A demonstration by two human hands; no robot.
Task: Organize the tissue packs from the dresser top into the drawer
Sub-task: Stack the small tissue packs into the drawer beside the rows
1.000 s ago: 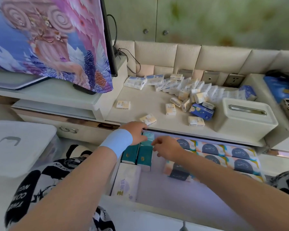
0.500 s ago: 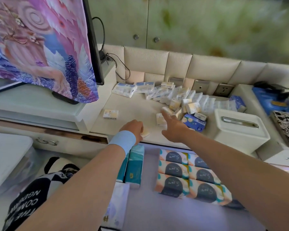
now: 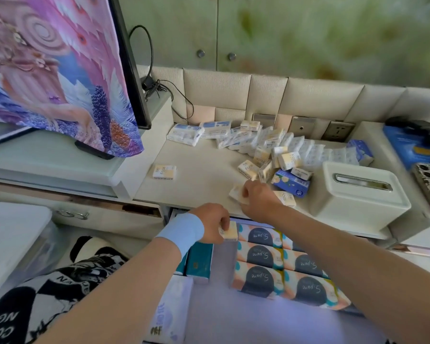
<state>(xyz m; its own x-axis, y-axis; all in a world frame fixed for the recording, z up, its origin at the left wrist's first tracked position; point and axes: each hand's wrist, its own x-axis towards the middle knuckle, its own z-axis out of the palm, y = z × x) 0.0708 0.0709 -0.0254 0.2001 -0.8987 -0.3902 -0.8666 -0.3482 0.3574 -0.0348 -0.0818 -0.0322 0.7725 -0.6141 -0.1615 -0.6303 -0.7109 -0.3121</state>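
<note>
Several small tissue packs point(image 3: 266, 147) lie heaped at the back of the dresser top point(image 3: 204, 180); one cream pack point(image 3: 164, 172) lies alone at its left. My left hand point(image 3: 215, 223) holds a small cream pack point(image 3: 229, 232) above the back edge of the open drawer point(image 3: 233, 316). My right hand point(image 3: 260, 196) grips another small pack point(image 3: 236, 193) on the dresser's front edge, next to a further cream pack point(image 3: 287, 198). Inside the drawer lie rows of large "S.pure" packs point(image 3: 281, 266), teal packs point(image 3: 199, 265) and a white pack point(image 3: 170, 311).
A white tissue box point(image 3: 358, 194) stands at the right of the dresser top, with a blue pack point(image 3: 292, 183) beside it. A television under a patterned cloth point(image 3: 60, 70) stands at the left. Wall sockets point(image 3: 338, 130) and cables point(image 3: 166, 90) sit at the back.
Both hands left the teal packs in the drawer and rose to the dresser top. Each took hold of a small pack; the left hand has come back over the drawer edge with its pack.
</note>
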